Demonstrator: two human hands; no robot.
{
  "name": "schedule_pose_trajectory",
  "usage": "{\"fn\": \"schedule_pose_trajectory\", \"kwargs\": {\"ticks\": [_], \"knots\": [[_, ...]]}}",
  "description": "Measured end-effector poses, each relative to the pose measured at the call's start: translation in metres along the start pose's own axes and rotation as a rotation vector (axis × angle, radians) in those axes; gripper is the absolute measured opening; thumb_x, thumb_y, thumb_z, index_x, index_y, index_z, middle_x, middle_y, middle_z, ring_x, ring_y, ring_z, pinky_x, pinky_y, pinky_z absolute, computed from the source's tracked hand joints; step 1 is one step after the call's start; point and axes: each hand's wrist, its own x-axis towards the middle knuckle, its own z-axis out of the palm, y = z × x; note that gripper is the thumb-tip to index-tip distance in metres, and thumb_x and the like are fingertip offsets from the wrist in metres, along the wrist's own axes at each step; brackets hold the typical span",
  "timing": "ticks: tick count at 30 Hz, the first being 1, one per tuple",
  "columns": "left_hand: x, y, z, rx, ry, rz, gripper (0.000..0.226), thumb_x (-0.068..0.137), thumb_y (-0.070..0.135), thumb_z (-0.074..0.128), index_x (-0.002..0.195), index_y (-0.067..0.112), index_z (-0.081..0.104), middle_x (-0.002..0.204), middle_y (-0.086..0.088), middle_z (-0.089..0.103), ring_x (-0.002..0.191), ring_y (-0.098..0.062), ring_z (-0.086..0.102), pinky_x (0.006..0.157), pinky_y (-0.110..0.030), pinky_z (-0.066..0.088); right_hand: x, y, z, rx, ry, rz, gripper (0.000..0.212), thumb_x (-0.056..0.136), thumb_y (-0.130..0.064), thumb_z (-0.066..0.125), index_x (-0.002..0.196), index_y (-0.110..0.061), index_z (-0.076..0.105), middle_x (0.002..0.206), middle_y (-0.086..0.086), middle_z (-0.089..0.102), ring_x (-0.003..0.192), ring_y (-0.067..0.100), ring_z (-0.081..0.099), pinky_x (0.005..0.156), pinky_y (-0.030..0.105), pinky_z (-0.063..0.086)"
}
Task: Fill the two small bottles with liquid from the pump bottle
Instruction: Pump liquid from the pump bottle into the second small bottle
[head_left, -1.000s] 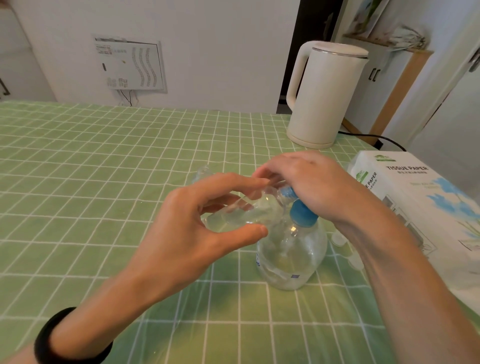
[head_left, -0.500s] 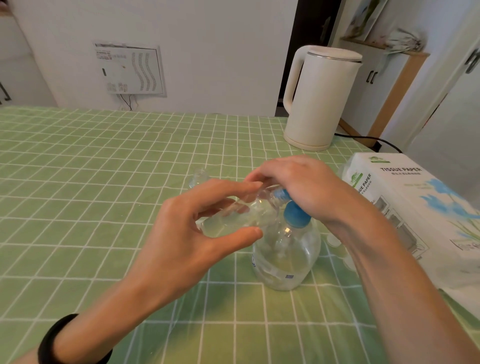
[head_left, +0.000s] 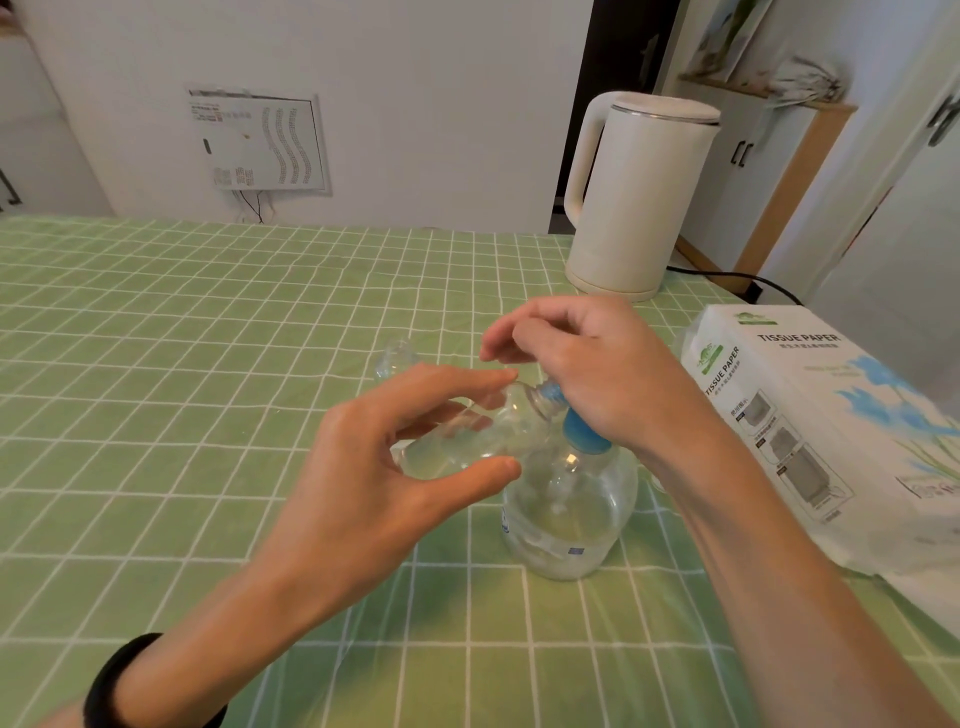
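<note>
A clear round pump bottle (head_left: 569, 514) with a blue collar stands on the green checked tablecloth. My right hand (head_left: 587, 374) lies over its blue pump head, palm on top and fingers curled. My left hand (head_left: 384, 467) holds a small clear bottle (head_left: 467, 436) between thumb and fingers, tilted on its side with its open neck at the pump's nozzle. Clear liquid shows in the small bottle. A second small clear bottle (head_left: 397, 358) stands on the cloth just beyond my left hand.
A white electric kettle (head_left: 634, 197) stands at the back right, its black cord running off the table. A white tissue paper pack (head_left: 810, 431) lies at the right edge, close to my right forearm. Green cloth (head_left: 182, 364) stretches to the left.
My right hand has lifted slightly on the pump head and its fingers have curled up more. The small bottle stays at the nozzle in my left hand.
</note>
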Motion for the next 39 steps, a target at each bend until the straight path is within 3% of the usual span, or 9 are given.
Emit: {"fn": "schedule_pose_trajectory", "kwargs": {"ticks": [4,9,15,19,24,26,31,35,39], "knots": [[-0.0002,0.0016,0.0001,-0.006,0.011,0.002,0.052,0.077,0.045,0.082,0.128,0.04,0.071,0.119,0.02,0.076,0.109,-0.012,0.076,0.099,-0.025,0.057,0.0005,0.0009,-0.001,0.067,-0.05,-0.033,0.035,0.109,-0.016,0.05,0.097,-0.02,0.083,0.098,-0.013,0.082,0.097,-0.001,0.075,0.08,0.009,0.052],[0.0003,-0.0018,0.0014,0.02,0.01,-0.002,0.052,0.077,0.036,0.087,0.127,0.04,0.072,0.121,0.02,0.076,0.11,-0.012,0.075,0.1,-0.027,0.057,-0.0008,0.0023,-0.0026,0.113,-0.166,0.089,0.036,0.106,-0.01,0.05,0.101,-0.019,0.084,0.102,-0.011,0.082,0.101,0.001,0.074,0.096,0.022,0.052],[-0.002,-0.0007,0.0014,-0.007,0.014,-0.003,0.052,0.076,0.041,0.085,0.126,0.039,0.072,0.118,0.018,0.077,0.108,-0.011,0.076,0.098,-0.026,0.057,-0.0009,0.0026,-0.0013,0.06,-0.053,0.008,0.035,0.11,-0.018,0.048,0.1,-0.018,0.081,0.099,-0.008,0.082,0.101,0.007,0.075,0.099,0.032,0.058],[-0.0011,0.0016,0.0012,-0.012,0.014,-0.002,0.052,0.077,0.041,0.084,0.127,0.04,0.072,0.117,0.019,0.077,0.108,-0.012,0.076,0.098,-0.028,0.058,-0.0002,0.0002,-0.0021,0.057,0.02,-0.1,0.029,0.108,-0.015,0.052,0.103,-0.021,0.08,0.099,-0.011,0.081,0.098,0.0,0.074,0.09,0.017,0.057],[0.0004,-0.0007,0.0007,0.01,0.008,-0.001,0.051,0.078,0.042,0.084,0.128,0.041,0.072,0.117,0.019,0.077,0.108,-0.012,0.076,0.099,-0.028,0.057,-0.0008,0.0015,-0.0015,-0.06,-0.029,-0.054,0.032,0.11,-0.029,0.047,0.13,-0.044,0.066,0.134,-0.022,0.065,0.116,0.009,0.067,0.106,0.035,0.051],[0.0002,-0.0017,0.0006,0.018,0.009,-0.007,0.051,0.078,0.04,0.085,0.127,0.041,0.072,0.117,0.018,0.077,0.108,-0.013,0.075,0.099,-0.029,0.057,-0.002,0.0027,-0.0006,-0.038,-0.085,0.015,0.038,0.109,-0.03,0.046,0.134,-0.053,0.062,0.146,-0.02,0.057,0.117,0.003,0.063,0.101,0.025,0.047],[-0.0019,0.0005,0.0018,0.015,0.01,-0.006,0.05,0.077,0.045,0.081,0.127,0.043,0.072,0.116,0.02,0.077,0.108,-0.012,0.075,0.099,-0.029,0.057,-0.0048,0.0015,-0.0001,-0.054,-0.05,0.037,0.039,0.109,-0.031,0.044,0.14,-0.052,0.058,0.135,-0.024,0.059,0.104,0.015,0.065,0.073,0.006,0.046],[-0.0015,0.0024,0.0014,0.009,0.011,-0.005,0.051,0.078,0.044,0.082,0.128,0.041,0.071,0.117,0.021,0.077,0.108,-0.009,0.076,0.099,-0.025,0.056,-0.0056,-0.0024,-0.0028,-0.124,0.008,-0.014,0.041,0.11,-0.037,0.042,0.148,-0.047,0.051,0.156,-0.016,0.049,0.117,-0.004,0.05,0.094,0.022,0.035],[-0.001,0.0031,0.0003,0.015,0.009,-0.01,0.052,0.078,0.043,0.084,0.128,0.039,0.071,0.118,0.021,0.076,0.109,-0.01,0.076,0.099,-0.025,0.056,-0.0045,-0.0032,-0.004,-0.147,0.009,0.004,0.039,0.11,-0.037,0.041,0.146,-0.046,0.054,0.144,-0.02,0.054,0.114,-0.003,0.047,0.085,0.012,0.032]]}}
